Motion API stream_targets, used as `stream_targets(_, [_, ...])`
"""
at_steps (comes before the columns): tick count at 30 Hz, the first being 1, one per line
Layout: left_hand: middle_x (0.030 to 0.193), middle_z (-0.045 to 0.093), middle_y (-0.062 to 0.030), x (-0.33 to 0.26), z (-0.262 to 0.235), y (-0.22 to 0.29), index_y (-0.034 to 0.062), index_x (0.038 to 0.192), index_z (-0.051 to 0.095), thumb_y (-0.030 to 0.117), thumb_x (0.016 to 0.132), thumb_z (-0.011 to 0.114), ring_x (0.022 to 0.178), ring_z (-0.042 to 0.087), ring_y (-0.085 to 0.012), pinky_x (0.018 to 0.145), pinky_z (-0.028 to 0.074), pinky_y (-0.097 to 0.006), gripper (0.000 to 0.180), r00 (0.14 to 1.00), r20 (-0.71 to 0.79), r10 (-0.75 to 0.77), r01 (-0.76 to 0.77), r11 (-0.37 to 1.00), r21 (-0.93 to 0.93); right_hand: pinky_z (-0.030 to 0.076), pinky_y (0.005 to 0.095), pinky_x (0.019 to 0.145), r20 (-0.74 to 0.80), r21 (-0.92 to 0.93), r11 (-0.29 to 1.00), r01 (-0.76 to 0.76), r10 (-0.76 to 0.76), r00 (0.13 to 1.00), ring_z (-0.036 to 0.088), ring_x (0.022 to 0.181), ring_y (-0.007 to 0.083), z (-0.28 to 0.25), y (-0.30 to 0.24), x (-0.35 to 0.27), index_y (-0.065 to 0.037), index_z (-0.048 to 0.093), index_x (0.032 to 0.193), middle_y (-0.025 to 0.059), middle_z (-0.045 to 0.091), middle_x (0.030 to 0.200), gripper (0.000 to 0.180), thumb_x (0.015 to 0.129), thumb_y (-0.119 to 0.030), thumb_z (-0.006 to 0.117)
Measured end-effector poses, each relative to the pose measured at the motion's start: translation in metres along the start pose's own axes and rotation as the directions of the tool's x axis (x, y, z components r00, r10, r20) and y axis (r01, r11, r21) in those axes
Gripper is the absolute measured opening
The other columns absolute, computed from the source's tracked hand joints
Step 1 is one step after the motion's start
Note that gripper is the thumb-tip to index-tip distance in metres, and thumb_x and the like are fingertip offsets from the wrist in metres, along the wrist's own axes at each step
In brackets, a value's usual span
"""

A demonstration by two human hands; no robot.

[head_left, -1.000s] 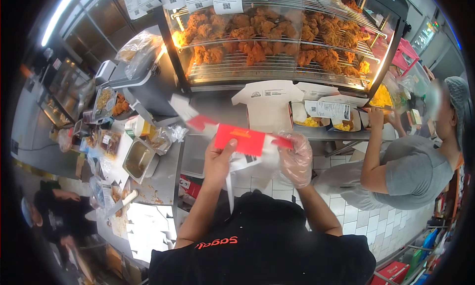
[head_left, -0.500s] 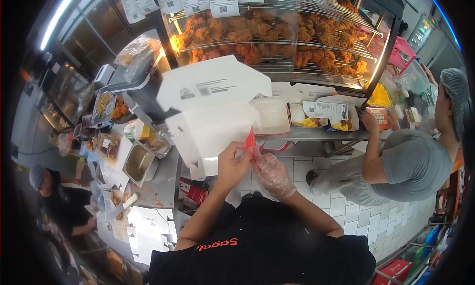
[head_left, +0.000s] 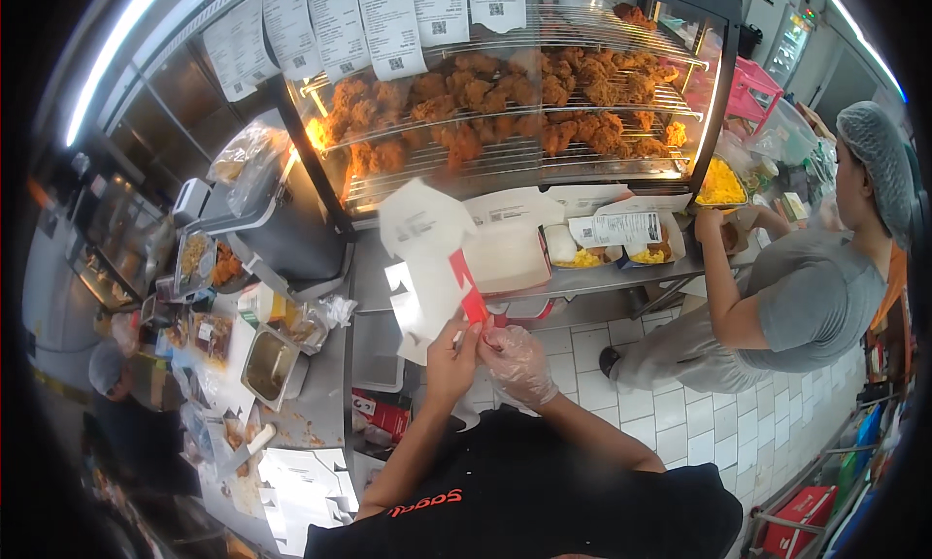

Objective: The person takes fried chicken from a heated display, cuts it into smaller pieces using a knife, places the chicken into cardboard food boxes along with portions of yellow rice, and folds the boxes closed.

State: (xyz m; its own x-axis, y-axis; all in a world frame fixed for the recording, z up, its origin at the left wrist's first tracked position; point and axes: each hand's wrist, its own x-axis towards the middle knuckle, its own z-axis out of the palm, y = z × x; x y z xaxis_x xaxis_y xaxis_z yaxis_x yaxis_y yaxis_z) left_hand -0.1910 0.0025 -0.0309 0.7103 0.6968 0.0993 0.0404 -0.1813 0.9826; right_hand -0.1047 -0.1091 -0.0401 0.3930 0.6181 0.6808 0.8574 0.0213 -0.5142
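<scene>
A partly folded cardboard food box, white inside with a red outer side, is up in front of me, its lid flap raised. My bare left hand pinches the near red corner of it. My right hand, in a clear plastic glove, is closed on the same corner, touching the left fingers. Past the box, an open white carton rests on the steel counter. To its right stand open boxes with rice and yellow food, a printed slip lying across them.
Fried chicken fills a lit glass display cabinet with paper slips hanging above. On my left are a steel pan, a knife and flat white cartons. A person in grey works at the right; another stands far left.
The box in my hands has turned and folded narrower, showing more of its red side. My view has shifted slightly to the right. The person in grey has moved their hands at the counter.
</scene>
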Motion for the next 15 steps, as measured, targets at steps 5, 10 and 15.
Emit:
stream_targets(5, [0.111,0.064,-0.0161,-0.006,-0.003,0.001,0.0005,0.096,0.063,0.017,0.096,0.059,0.084,0.065,-0.0196,0.072,0.053,-0.032,0.017,0.994,-0.012,-0.104,0.104,0.994,-0.035,0.05,0.0348,0.067,0.084,0.045,0.995,-0.084,0.08,0.993,0.062,0.081,0.0221,0.001,0.013,-0.001,-0.002,0.068,0.099,0.007,0.065,0.093,0.014,0.087,-0.009,0.066])
stream_targets(10, [0.109,0.064,-0.0123,0.002,-0.016,-0.028,0.0063,0.094,0.065,0.012,0.09,0.062,0.076,0.066,-0.028,0.061,0.055,-0.036,0.008,0.843,0.143,0.519,-0.509,0.682,0.525,0.053,0.0347,0.078,0.349,0.734,0.377,-0.565,0.505,0.79,0.06,0.089,0.0131,-0.006,0.01,0.019,-0.001,0.065,0.104,0.0048,0.062,0.095,0.021,0.092,-0.018,0.065])
stream_targets(15, [0.111,0.065,-0.0064,-0.031,0.008,-0.031,0.0089,0.091,0.065,0.014,0.084,0.068,0.071,0.067,-0.0292,0.057,0.053,-0.04,0.01,0.93,0.155,0.334,-0.358,0.723,0.592,0.053,0.04,0.078,0.138,0.154,0.819,-0.552,0.535,0.833,0.063,0.087,0.0193,-0.027,0.01,0.049,-0.002,0.061,0.106,0.0079,0.062,0.087,0.028,0.088,-0.023,0.067])
